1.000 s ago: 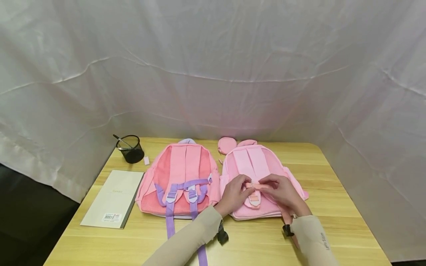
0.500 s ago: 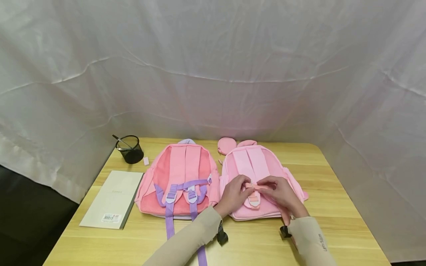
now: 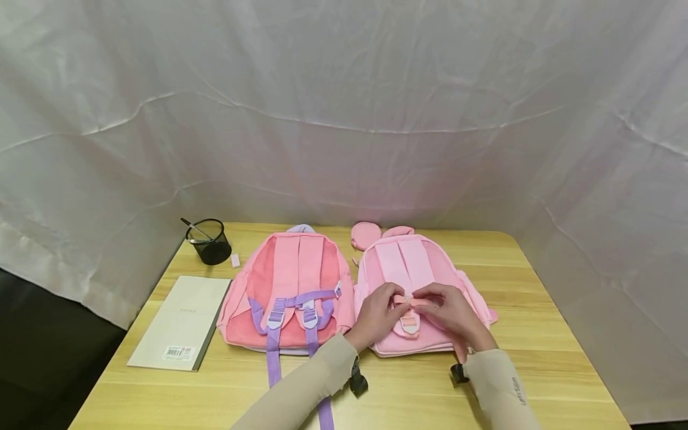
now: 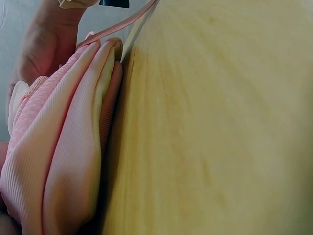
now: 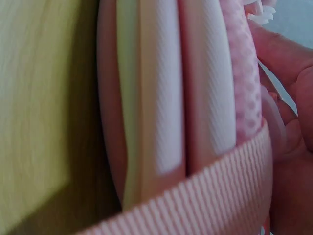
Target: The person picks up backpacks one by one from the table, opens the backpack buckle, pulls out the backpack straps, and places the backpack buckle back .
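A light pink backpack (image 3: 400, 254) lies with its shoulder straps up on the wooden table. Over its lower middle, my left hand (image 3: 378, 315) pinches the left end of a peach chest strap (image 3: 399, 299). My right hand (image 3: 457, 312) pinches the strap's other side, thumb and fingers near a small pale buckle (image 3: 408, 296). In the right wrist view, white buckle prongs (image 5: 263, 14) show beside the right fingertips. Whether the buckle halves are joined cannot be seen. Below the hands sits a white strap adjuster (image 3: 410, 326). A wide webbing strap (image 5: 195, 196) crosses the backpack's side.
To the left lies a coral backpack (image 3: 298, 263) with purple straps (image 3: 274, 358) hanging toward the front. Beyond it are a notebook (image 3: 180, 322), a black mesh pen cup (image 3: 215, 248) and a small eraser (image 3: 235, 260). A round pink pouch (image 3: 366, 236) lies behind the light pink backpack.
My right wrist has shifted slightly left, bringing the hand a little closer to the left one. Both hands keep pinching the chest strap; the backpacks stay in place.
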`<action>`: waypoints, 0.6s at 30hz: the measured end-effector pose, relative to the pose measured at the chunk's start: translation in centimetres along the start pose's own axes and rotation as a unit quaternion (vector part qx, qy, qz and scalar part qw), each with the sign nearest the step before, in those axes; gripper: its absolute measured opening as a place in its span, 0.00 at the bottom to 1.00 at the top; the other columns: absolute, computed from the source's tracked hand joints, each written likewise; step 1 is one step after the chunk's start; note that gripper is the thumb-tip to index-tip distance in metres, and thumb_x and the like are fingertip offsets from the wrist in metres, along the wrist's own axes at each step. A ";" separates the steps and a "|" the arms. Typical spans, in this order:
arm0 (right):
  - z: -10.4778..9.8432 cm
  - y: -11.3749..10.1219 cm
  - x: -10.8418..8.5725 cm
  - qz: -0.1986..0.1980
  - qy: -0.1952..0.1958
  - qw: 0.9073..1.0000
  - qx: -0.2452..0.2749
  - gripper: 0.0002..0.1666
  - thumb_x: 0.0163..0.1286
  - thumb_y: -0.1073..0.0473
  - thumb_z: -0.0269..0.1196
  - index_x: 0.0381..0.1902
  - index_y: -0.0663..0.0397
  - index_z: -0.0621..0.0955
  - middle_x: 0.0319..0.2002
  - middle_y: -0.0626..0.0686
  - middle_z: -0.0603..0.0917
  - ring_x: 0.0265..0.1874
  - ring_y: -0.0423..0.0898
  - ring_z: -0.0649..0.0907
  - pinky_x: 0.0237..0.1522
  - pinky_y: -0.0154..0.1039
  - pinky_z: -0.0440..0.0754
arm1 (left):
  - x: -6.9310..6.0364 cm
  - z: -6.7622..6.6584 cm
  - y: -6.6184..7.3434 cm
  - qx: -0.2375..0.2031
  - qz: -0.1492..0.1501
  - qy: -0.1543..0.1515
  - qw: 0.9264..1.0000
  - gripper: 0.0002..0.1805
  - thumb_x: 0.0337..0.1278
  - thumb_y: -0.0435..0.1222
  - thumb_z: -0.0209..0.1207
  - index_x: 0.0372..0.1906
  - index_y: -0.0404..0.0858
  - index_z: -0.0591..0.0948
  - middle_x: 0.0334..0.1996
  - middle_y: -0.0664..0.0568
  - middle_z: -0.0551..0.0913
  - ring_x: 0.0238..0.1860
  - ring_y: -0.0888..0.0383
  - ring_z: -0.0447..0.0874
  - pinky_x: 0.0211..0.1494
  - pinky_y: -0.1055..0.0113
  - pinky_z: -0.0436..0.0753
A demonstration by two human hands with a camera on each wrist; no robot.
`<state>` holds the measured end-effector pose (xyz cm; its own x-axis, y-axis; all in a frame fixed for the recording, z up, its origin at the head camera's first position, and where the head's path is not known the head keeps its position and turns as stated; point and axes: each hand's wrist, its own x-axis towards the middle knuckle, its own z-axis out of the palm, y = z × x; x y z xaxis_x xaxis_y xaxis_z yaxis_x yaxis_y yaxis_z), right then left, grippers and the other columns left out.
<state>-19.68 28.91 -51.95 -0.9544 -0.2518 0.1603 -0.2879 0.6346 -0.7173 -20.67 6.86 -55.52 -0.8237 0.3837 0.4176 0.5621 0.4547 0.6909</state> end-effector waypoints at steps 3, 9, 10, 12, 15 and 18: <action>-0.2 0.1 -0.1 0.002 0.001 1.000 0.003 0.16 0.64 0.51 0.76 0.48 0.47 0.89 0.45 0.47 0.91 0.49 0.45 0.86 0.54 0.36 0.82 | 0.0 0.0 0.0 -0.001 0.000 0.000 1.000 0.13 0.70 0.45 0.64 0.52 0.43 0.80 0.41 0.57 0.81 0.39 0.66 0.75 0.45 0.73 0.76; -0.3 -0.1 0.1 0.011 -0.003 1.000 0.018 0.15 0.64 0.51 0.75 0.48 0.46 0.90 0.45 0.45 0.91 0.48 0.41 0.85 0.53 0.32 0.81 | 0.0 0.0 0.0 -0.002 -0.002 0.003 1.000 0.13 0.69 0.45 0.65 0.51 0.45 0.80 0.40 0.57 0.80 0.38 0.66 0.74 0.44 0.73 0.75; -0.2 -0.2 0.1 0.013 -0.004 1.000 0.019 0.15 0.64 0.51 0.75 0.48 0.45 0.90 0.45 0.45 0.91 0.47 0.41 0.85 0.53 0.32 0.81 | 0.0 0.0 0.0 -0.003 -0.004 0.003 1.000 0.13 0.69 0.45 0.65 0.51 0.45 0.79 0.40 0.57 0.80 0.38 0.66 0.74 0.44 0.74 0.74; -0.1 -0.4 0.2 0.013 -0.009 1.000 0.022 0.15 0.65 0.51 0.75 0.48 0.45 0.90 0.45 0.45 0.91 0.46 0.41 0.86 0.52 0.31 0.82 | 0.0 0.1 -0.1 -0.003 -0.007 0.002 1.000 0.13 0.69 0.45 0.65 0.51 0.45 0.79 0.40 0.57 0.80 0.38 0.66 0.74 0.44 0.74 0.74; 0.0 -0.6 0.2 0.014 -0.014 1.000 0.018 0.16 0.65 0.50 0.75 0.49 0.45 0.89 0.46 0.46 0.91 0.46 0.42 0.86 0.51 0.31 0.82 | -0.1 0.1 -0.1 -0.002 -0.011 0.000 1.000 0.13 0.69 0.46 0.65 0.51 0.46 0.80 0.41 0.58 0.81 0.39 0.67 0.74 0.45 0.74 0.75; 0.0 -0.6 0.2 0.018 -0.014 1.000 0.014 0.17 0.65 0.49 0.74 0.50 0.45 0.89 0.47 0.46 0.91 0.47 0.43 0.86 0.52 0.32 0.83 | 0.0 0.1 -0.1 0.002 -0.012 0.002 1.000 0.13 0.69 0.46 0.65 0.51 0.46 0.80 0.42 0.58 0.82 0.40 0.66 0.75 0.46 0.73 0.75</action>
<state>-19.70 28.42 -51.49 -0.9616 -0.2491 0.1150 -0.2501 0.6236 -0.7407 -20.69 6.87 -55.66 -0.8370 0.3695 0.4037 0.5428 0.4666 0.6983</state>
